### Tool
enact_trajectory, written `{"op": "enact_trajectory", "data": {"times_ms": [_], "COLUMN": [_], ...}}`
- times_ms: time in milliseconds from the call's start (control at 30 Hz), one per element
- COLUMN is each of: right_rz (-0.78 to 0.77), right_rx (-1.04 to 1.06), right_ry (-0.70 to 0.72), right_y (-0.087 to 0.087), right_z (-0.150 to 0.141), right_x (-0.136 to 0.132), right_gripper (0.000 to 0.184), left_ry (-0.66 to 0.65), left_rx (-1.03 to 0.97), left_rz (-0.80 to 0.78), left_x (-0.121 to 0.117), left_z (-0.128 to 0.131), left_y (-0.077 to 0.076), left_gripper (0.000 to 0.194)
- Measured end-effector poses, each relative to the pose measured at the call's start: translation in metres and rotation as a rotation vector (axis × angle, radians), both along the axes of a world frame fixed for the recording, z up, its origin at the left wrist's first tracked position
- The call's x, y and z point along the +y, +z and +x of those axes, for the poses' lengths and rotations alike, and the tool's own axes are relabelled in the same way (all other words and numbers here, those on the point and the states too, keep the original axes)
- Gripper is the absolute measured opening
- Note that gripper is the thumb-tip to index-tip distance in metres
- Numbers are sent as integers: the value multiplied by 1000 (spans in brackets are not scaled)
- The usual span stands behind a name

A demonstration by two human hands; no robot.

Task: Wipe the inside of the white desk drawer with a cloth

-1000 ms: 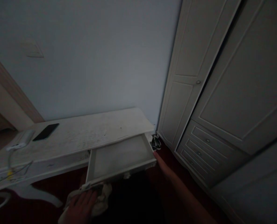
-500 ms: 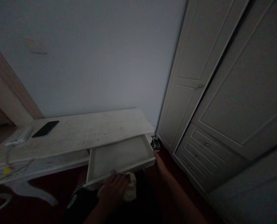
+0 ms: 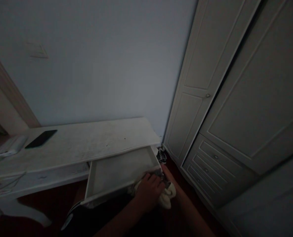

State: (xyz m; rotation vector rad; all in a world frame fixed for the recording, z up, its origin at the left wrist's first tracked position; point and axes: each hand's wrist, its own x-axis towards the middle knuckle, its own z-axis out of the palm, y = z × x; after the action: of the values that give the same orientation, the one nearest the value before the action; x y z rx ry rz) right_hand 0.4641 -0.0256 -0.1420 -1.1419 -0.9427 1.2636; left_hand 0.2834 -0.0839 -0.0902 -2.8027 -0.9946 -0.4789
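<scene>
A white drawer (image 3: 121, 168) is pulled out of the white desk (image 3: 97, 138), its inside bare. My left hand (image 3: 150, 189) is closed over a cream and grey cloth (image 3: 167, 197), pressing it onto the drawer's front rim near the right corner. Part of the cloth hangs down past the fingers. At that same corner my right hand (image 3: 167, 172) holds the drawer's right side. Its fingers are mostly hidden behind the cloth and the drawer.
A dark phone (image 3: 41, 139) and a white power strip (image 3: 10, 146) with a cable lie at the desk's left. Dark shoes (image 3: 161, 155) stand on the red floor beyond the desk's right end. A white wardrobe (image 3: 193, 118) stands close on the right.
My left hand has slid the cloth rightward along the drawer's front rim, from its middle to the right corner. My right hand stays at that corner. The view has shifted slightly.
</scene>
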Motion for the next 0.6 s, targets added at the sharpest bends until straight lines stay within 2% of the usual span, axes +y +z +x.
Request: {"op": "enact_trajectory", "data": {"times_ms": [100,200,300,367,400,467,500,533,600], "right_rz": [57,198,359,401,416,480,519,546,520], "right_rx": [-46,-67,-72,-121,-183,-384,-518,-666,-968], "right_ry": [-216,-380,-245,-146,-125,-124,-121,-106,-35], "right_y": [4,9,24,42,53,74,83,90,97], "right_z": [10,3,-19,-33,-38,-45,-46,-46,-46], "right_x": [-30,-76,-110,-113,-108,-90,-78,-67,-48], "right_gripper": [61,81,104,117,116,99,85,73,63], "left_ry": [68,200,254,168,92,-29,-43,16,228], "left_rx": [-117,-427,-786,-1000,-1076,-1138,-1121,-1090,-845], "left_rz": [-66,-244,-473,-720,-872,-1090,-1098,-991,-669], "left_x": [-8,-18,-19,-13,-7,9,17,24,33], "left_z": [-7,-3,14,20,19,6,-6,-22,-60], "left_y": [9,28,45,50,51,50,49,48,43], "left_gripper": [35,48,58,76,82,79,73,68,66]}}
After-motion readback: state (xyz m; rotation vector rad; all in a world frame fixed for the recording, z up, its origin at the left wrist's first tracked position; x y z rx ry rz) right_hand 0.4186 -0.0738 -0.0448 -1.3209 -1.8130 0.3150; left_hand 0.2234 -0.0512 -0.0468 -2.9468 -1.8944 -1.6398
